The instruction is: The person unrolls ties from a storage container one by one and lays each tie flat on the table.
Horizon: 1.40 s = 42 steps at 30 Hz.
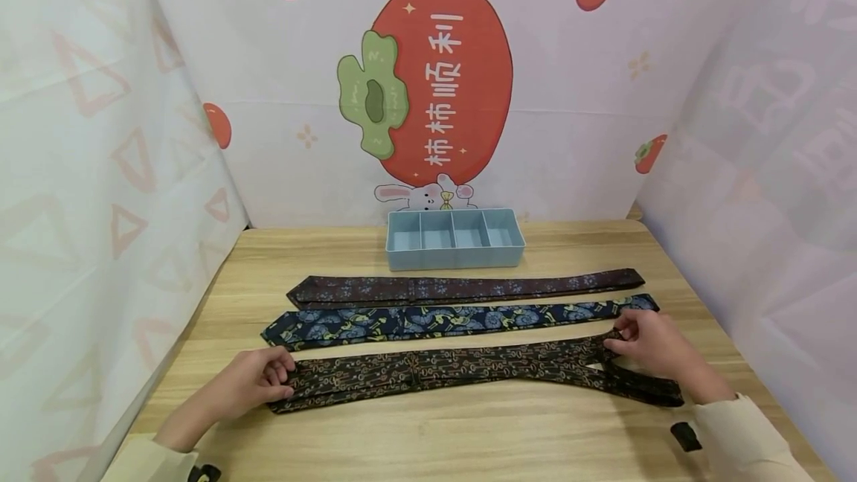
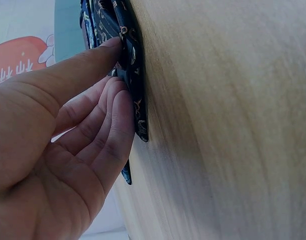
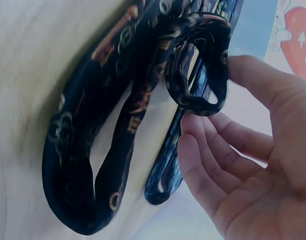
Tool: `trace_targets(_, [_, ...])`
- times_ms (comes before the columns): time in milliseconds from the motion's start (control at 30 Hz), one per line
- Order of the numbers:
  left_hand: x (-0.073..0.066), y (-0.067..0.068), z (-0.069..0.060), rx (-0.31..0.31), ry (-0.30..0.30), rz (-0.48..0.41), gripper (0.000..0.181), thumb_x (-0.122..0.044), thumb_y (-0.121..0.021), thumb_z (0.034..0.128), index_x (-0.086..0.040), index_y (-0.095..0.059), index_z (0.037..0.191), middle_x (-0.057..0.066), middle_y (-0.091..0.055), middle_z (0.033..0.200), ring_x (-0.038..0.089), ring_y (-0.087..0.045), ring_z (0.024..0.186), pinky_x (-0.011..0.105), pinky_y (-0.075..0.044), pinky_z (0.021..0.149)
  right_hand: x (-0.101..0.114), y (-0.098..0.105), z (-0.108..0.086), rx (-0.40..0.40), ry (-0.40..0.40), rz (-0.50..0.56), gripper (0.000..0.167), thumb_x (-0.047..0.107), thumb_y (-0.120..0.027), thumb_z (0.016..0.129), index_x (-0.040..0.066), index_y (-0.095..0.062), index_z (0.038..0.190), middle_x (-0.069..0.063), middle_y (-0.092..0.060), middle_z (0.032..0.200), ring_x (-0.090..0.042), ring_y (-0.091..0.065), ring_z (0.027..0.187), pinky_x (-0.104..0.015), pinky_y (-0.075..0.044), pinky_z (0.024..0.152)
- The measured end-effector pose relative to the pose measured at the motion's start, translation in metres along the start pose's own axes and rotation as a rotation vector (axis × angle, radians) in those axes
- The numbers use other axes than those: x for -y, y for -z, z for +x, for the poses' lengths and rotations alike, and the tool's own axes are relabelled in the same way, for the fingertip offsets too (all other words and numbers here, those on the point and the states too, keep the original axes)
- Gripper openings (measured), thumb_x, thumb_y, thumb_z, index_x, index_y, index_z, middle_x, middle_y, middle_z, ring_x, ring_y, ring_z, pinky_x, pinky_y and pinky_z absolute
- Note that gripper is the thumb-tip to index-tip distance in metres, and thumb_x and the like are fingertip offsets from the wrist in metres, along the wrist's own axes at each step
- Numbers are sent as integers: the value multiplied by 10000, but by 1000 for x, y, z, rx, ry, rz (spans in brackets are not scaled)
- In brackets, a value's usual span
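A black necktie (image 1: 469, 365) with a small tan and white pattern lies lengthwise across the table, nearest the person. At its wide left end, my left hand (image 1: 251, 384) pinches the fabric between thumb and fingers; the left wrist view shows the thumb (image 2: 88, 60) on top of the cloth. My right hand (image 1: 655, 344) holds the narrow part at the right, lifted into a small loop (image 3: 220, 75) in the right wrist view. Another fold of this tie bends round on the table below that hand. Just behind lies a navy necktie (image 1: 462, 319) with blue and yellow figures.
Farther back, a dark maroon necktie (image 1: 375, 289) with blue flowers lies roughly parallel to the others. A light blue box (image 1: 455, 259) with several compartments stands at the back of the wooden table (image 1: 428, 437). Printed white cloth (image 1: 569, 117) hangs around the table.
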<state>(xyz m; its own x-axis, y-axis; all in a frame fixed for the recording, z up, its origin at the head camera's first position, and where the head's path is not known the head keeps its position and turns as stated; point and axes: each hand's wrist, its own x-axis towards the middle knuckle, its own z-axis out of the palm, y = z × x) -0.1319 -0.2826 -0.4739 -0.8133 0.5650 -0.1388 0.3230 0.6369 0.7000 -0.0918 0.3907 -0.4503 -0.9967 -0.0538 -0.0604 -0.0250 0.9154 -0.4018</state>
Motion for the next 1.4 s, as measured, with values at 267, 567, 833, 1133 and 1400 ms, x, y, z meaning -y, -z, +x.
trace_targets(267, [2,-2,0,-9,-7,-1,274,-162,-847,898,-41,-657,1054,-25,-661,881,-29,-593,763,222,-562,642,-31,9,7,8,-25,52,172,59,-755,912,-79,-694,995,-94,-712,867,-153,-632,749,-281,-512,613])
trace_targets(567, [0,-1,0,-6,8,-2,280,-158,-849,895,-34,-655,1054,-8,-656,890,-28,-589,764,222,-562,643,-25,15,-2,-14,-4,53,183,124,-776,934,-40,-720,990,-29,-711,850,-71,-611,729,-240,-512,604])
trace_targets(833, [0,0,1,2,16,-3,285,-160,-847,896,-33,-655,1065,-3,-652,899,-23,-593,769,224,-563,648,-6,16,-20,66,37,100,181,209,-801,942,51,-716,966,15,-683,858,1,-573,716,-228,-532,628])
trace_targets(1133, [0,1,0,4,13,-1,278,-157,-840,906,-31,-652,1068,-16,-666,879,-21,-596,765,227,-562,640,4,-2,-24,28,33,-1,419,390,-902,825,75,-648,930,47,-607,799,-13,-481,662,-234,-453,605])
trace_targets(1400, [-1,0,0,6,6,-4,281,-159,-841,905,-28,-654,1069,-14,-666,886,-24,-601,770,224,-569,649,-11,7,-15,-6,-81,143,267,124,-787,923,-94,-666,1021,-76,-702,854,-118,-594,712,-261,-497,602])
